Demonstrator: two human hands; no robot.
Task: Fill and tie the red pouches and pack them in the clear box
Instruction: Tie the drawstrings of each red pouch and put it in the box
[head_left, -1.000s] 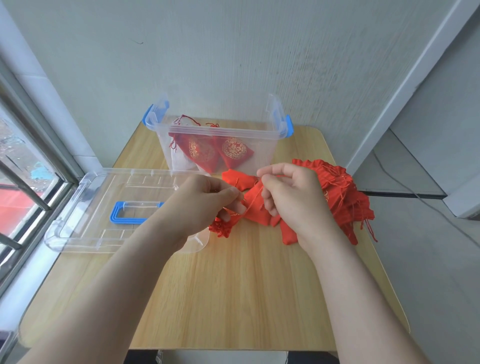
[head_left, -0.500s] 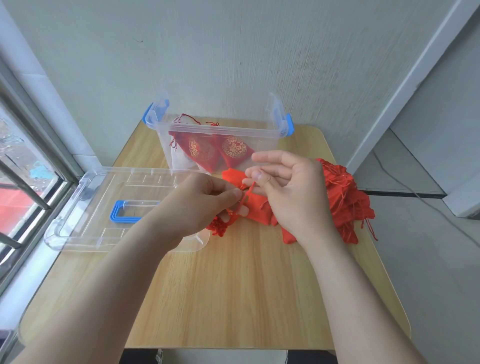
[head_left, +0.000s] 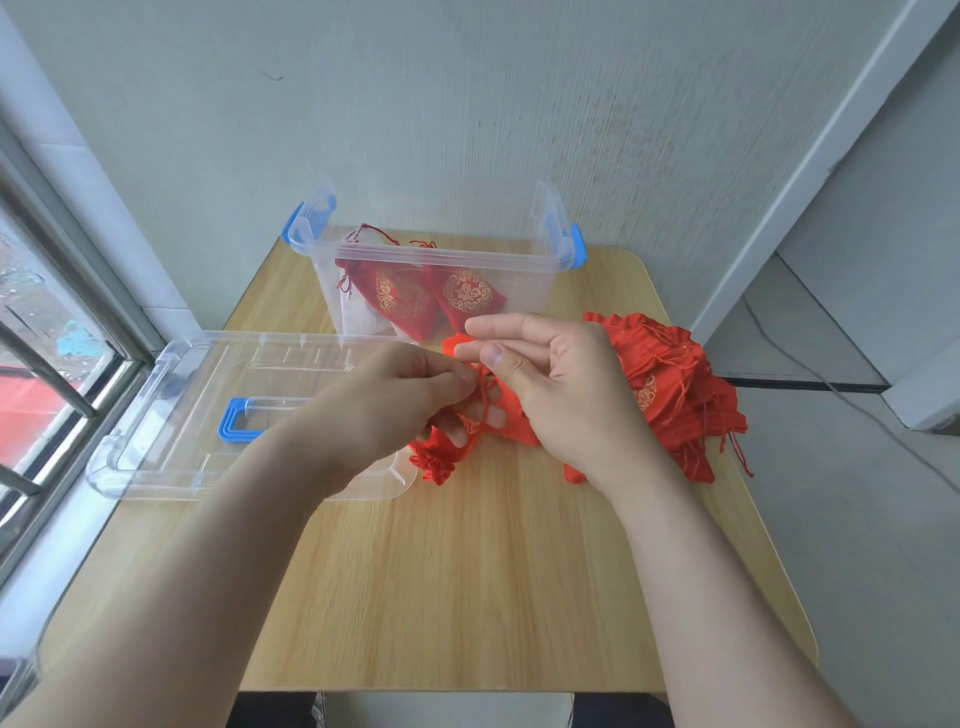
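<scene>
- A light wooden table (head_left: 467, 597) lies under both wrists.
- The left hand (head_left: 395, 410) has its fingers curled round a small red fabric pouch (head_left: 436, 462), its fingertips pinching the pouch's thin red drawstring cord (head_left: 484, 402).
- The right hand (head_left: 566, 395) meets it fingertip to fingertip, top fingers straight, thumb at the cord (whether it pinches, I cannot tell).
- A flat clear plastic lid with a blue handle (head_left: 208, 374) lies left of the left hand.
- A heap of red pouches (head_left: 685, 395) lies behind the right hand.
- Beyond both hands stands a clear plastic box with blue clips (head_left: 535, 270), holding two gold-printed red pouches (head_left: 457, 296).
</scene>
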